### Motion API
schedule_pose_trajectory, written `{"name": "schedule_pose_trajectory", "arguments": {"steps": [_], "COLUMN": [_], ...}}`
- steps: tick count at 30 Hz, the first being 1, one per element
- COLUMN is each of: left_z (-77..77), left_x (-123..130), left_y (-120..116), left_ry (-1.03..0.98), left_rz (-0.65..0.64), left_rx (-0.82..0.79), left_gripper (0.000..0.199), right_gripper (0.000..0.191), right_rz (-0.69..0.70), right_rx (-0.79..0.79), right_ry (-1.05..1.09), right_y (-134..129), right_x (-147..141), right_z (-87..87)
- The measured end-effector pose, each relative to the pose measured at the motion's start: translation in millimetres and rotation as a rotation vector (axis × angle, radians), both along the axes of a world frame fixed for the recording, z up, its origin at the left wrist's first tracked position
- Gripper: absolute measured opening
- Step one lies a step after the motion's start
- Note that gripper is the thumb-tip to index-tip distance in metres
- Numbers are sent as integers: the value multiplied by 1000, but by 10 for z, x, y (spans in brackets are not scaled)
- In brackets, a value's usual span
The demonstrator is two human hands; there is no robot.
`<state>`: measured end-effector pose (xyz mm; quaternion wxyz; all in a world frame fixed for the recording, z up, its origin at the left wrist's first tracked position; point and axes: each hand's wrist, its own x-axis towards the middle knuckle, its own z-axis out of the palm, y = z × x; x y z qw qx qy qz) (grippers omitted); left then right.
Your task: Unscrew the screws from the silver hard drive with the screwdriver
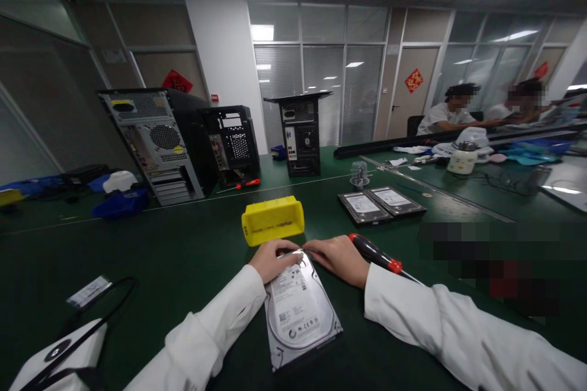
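A silver hard drive (300, 311) with a white label lies on the green table in front of me. My left hand (275, 261) grips its far left edge, thumb on the top face. My right hand (338, 258) is at the far right corner, fingers pinched together at the edge; anything between the fingertips is too small to make out. Just beyond both hands stands a yellow bin (274, 222). A black and red screwdriver (376, 255) lies beside my right hand, its shaft passing behind the right sleeve.
Two more hard drives (364, 206) lie at the right beyond the screwdriver, near a small clear container (360, 175). Computer cases (165, 140) stand at the back left, with a small red screwdriver (247, 184) in front. A white device (64, 354) with a black cable is near left. Two people sit far right.
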<state>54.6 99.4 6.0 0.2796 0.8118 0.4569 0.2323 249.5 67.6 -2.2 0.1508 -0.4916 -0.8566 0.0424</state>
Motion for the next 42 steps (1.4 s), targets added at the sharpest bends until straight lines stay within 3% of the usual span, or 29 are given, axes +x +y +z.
{"name": "schedule_pose_trajectory", "arguments": {"steps": [8,17,26,42], "left_z": [-105,-226,-245,-277], "left_x": [-54,-67,-106,-92], "left_y": [66,71,86,190], "left_ry": [-64,-141,-203,-327], "left_rz": [-100,-40,-42,-50], "left_rx": [-1,33,8,-179], "left_gripper": [35,31,29,52], "right_gripper": [36,33,34,33], "right_rz": [-4,-10,17,-117], "right_rx": [21,105,130,91], "right_ry": [9,-38,-28,90], "right_y": [15,45,53,90], "right_x": [16,-17,-21,-5], "right_z": [-8,-46,-60,-97]}}
